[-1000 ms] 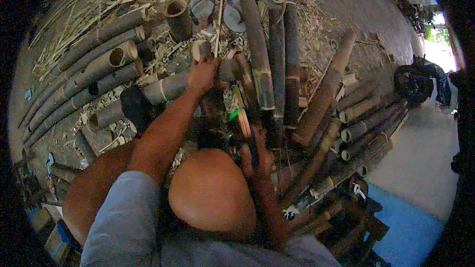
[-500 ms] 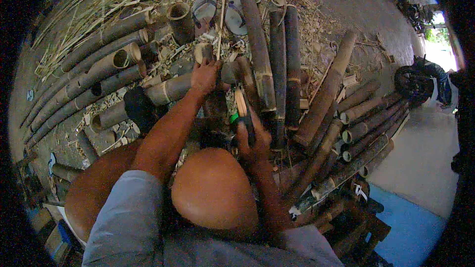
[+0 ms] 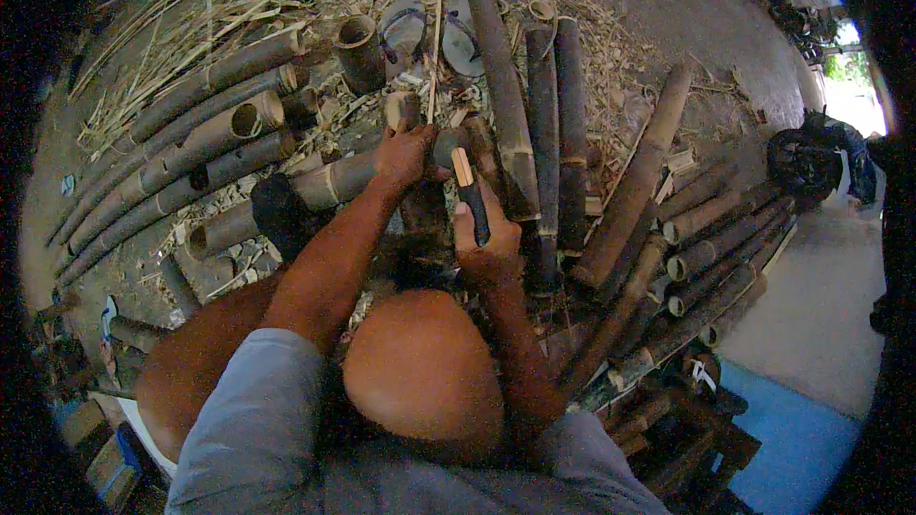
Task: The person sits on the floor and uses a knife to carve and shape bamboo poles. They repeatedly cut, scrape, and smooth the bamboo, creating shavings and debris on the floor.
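My left hand point(image 3: 403, 158) is closed around the lower end of a thin pale bamboo strip point(image 3: 437, 48), which points away from me. Just beyond that hand stands a short bamboo piece point(image 3: 402, 111) with a pale cut top. My right hand point(image 3: 491, 236) grips a short dark tool point(image 3: 473, 210) with a pale wood-coloured face point(image 3: 462, 166); its exact kind cannot be made out. The thumb lies along the dark part. A thick bamboo pole point(image 3: 334, 179) lies crosswise, passing behind my left forearm.
Several bamboo poles point(image 3: 205, 148) lie to the left, others point(image 3: 506, 86) at centre right and in a stack point(image 3: 711, 253) farther right. Two sandals point(image 3: 405, 30) rest beyond my hands near an upright bamboo cup point(image 3: 360, 52). Shavings point(image 3: 620, 86) cover the floor, with long strips point(image 3: 200, 29) at far left.
My right hand has turned the dark tool, so its pale face shows more and a green part is out of sight. My left hand keeps hold of the strip.
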Available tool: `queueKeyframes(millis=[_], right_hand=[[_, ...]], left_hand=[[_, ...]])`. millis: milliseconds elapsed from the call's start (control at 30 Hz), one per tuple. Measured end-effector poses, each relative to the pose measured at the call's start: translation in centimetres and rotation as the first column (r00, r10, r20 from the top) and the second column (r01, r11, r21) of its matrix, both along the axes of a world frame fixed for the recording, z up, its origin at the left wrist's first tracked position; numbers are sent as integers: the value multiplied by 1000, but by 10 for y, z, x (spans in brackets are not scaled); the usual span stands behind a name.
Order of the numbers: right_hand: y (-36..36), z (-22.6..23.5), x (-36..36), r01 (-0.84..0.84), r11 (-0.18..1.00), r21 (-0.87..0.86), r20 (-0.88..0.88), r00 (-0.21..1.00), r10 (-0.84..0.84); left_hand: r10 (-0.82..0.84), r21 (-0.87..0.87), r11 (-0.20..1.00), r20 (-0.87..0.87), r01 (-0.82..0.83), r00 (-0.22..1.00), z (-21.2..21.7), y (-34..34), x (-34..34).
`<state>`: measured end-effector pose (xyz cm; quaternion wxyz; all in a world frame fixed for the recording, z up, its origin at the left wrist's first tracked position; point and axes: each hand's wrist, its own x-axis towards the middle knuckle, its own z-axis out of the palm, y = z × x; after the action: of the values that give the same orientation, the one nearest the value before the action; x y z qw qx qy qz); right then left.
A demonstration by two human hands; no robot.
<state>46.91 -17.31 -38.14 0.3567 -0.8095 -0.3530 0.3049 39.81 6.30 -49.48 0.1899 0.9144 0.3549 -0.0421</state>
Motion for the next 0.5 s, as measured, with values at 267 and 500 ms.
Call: queueKeyframes(millis=[267,500], right_hand=[[-120,52,-37,-6,960,281,192,980,-50],[-8,18,-3,9,990,141,-7,1000,-8]], left_hand=[[21,8,1000,-34,-21,999,4,-4,3],[11,-44,999,-53,-13,999,-4,3,0]])
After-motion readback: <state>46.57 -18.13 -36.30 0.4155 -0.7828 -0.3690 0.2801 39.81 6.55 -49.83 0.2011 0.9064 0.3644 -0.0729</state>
